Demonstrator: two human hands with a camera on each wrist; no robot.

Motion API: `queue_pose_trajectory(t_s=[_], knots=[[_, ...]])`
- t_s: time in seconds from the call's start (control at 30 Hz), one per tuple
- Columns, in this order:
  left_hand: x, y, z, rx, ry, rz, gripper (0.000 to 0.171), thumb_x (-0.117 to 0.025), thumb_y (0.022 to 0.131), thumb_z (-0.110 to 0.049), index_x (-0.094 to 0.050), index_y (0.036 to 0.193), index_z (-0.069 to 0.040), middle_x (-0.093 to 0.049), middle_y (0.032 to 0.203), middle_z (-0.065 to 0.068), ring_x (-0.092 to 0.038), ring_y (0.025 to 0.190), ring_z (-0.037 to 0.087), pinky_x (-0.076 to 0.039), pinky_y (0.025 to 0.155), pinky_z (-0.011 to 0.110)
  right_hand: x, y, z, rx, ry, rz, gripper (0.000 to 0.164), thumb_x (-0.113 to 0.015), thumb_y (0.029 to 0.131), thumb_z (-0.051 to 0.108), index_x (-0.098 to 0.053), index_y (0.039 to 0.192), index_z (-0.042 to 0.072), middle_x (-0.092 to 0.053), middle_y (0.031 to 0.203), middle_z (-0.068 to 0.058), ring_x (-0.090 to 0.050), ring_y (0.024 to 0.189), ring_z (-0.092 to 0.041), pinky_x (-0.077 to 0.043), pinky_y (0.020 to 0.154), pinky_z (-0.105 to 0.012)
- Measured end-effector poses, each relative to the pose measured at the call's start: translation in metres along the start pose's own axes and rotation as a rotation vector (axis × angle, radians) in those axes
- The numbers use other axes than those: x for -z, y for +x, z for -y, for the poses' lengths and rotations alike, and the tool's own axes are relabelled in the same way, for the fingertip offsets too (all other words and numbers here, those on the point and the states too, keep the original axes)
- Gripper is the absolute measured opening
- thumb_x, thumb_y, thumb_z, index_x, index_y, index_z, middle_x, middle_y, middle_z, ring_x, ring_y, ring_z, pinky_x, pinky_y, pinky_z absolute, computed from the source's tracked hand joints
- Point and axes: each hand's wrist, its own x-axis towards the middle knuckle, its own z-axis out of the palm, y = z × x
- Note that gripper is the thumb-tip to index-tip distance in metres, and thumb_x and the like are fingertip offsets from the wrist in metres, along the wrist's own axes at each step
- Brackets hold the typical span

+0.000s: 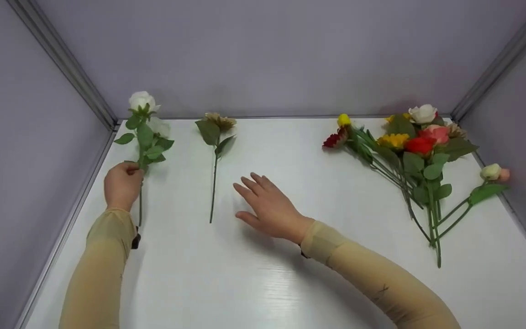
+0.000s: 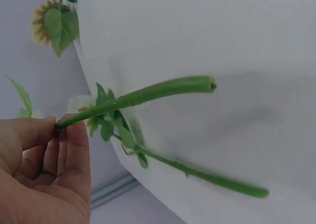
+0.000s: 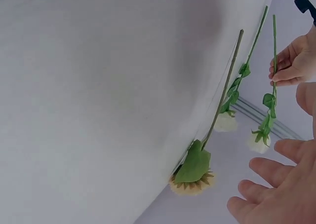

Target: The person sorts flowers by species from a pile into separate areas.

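My left hand pinches the green stem of a white rose between thumb and fingers. In the left wrist view, the cut end of that stem points away from the hand, above the table. A second white rose lies on the table beneath the held one, mostly covered by it in the head view. To the right lies a beige sunflower-like flower with broad leaves and a thin dark stem. My right hand hovers over the table beside that stem, its fingers spread and holding nothing.
At the right of the white table lies a loose pile of flowers, with a red rose, a yellow flower and a dark red flower. A pale tulip-like bloom reaches toward the right wall. Grey panels enclose the back and sides.
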Motion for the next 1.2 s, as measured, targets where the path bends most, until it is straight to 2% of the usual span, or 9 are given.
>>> queue_pose_trajectory(t_s=[0.13,0.23,0.47,0.6,0.8,1.0,1.2], knots=[[0.006,0.005,0.018,0.052,0.032,-0.057,0.036,-0.051,0.103,-0.009,-0.063,0.132,0.009,-0.065,0.125,0.028,-0.062,0.116,0.039,-0.051,0.093,0.047,-0.002,0.001,0.006,0.023,0.000,0.014,0.068,-0.046,0.107,0.051,-0.032,0.161,0.013,-0.033,0.163,-0.013,-0.020,0.154,-0.032,-0.011,0.125,-0.043],[0.006,0.010,0.027,0.066,0.045,-0.097,0.034,-0.051,0.102,-0.008,-0.066,0.128,0.009,-0.065,0.126,0.027,-0.059,0.120,0.041,-0.047,0.100,0.050,-0.002,-0.001,0.008,0.023,0.005,0.023,0.068,-0.045,0.108,0.051,-0.031,0.162,0.013,-0.033,0.164,-0.013,-0.020,0.154,-0.032,-0.010,0.125,-0.042],[-0.002,0.012,0.035,0.092,0.073,-0.146,0.032,-0.050,0.103,-0.006,-0.067,0.126,0.007,-0.066,0.124,0.027,-0.060,0.117,0.042,-0.047,0.099,0.053,-0.003,-0.004,0.005,0.014,0.000,0.041,0.068,-0.043,0.108,0.052,-0.031,0.162,0.014,-0.033,0.164,-0.013,-0.018,0.154,-0.032,-0.011,0.125,-0.043],[-0.007,0.011,0.038,0.087,0.108,-0.138,0.031,-0.050,0.103,-0.005,-0.067,0.125,0.009,-0.065,0.123,0.029,-0.060,0.117,0.044,-0.047,0.099,0.055,-0.005,-0.005,0.004,0.005,0.006,0.059,0.068,-0.042,0.108,0.053,-0.030,0.162,0.014,-0.033,0.164,-0.012,-0.017,0.155,-0.032,-0.011,0.125,-0.042],[-0.012,0.011,0.045,0.057,0.171,-0.088,0.033,-0.049,0.101,-0.005,-0.065,0.124,0.013,-0.064,0.123,0.031,-0.059,0.118,0.048,-0.047,0.099,0.058,-0.005,-0.008,0.002,0.007,-0.002,0.057,0.066,-0.043,0.108,0.051,-0.032,0.161,0.013,-0.036,0.162,-0.013,-0.017,0.155,-0.033,-0.010,0.125,-0.041],[-0.012,0.011,0.048,0.038,0.210,-0.082,0.033,-0.050,0.103,-0.005,-0.065,0.127,0.011,-0.064,0.124,0.031,-0.060,0.117,0.050,-0.049,0.097,0.060,-0.008,-0.009,-0.001,0.006,-0.020,0.063,0.066,-0.044,0.108,0.051,-0.033,0.161,0.012,-0.037,0.162,-0.013,-0.018,0.154,-0.033,-0.011,0.125,-0.041],[-0.013,0.010,0.045,0.077,0.225,-0.064,0.042,-0.052,0.105,-0.016,-0.058,0.136,0.011,-0.059,0.131,0.034,-0.055,0.120,0.053,-0.046,0.098,0.062,-0.007,-0.012,-0.009,-0.032,-0.005,0.086,0.066,-0.046,0.108,0.051,-0.034,0.160,0.012,-0.037,0.162,-0.014,-0.019,0.154,-0.034,-0.011,0.125,-0.042]])
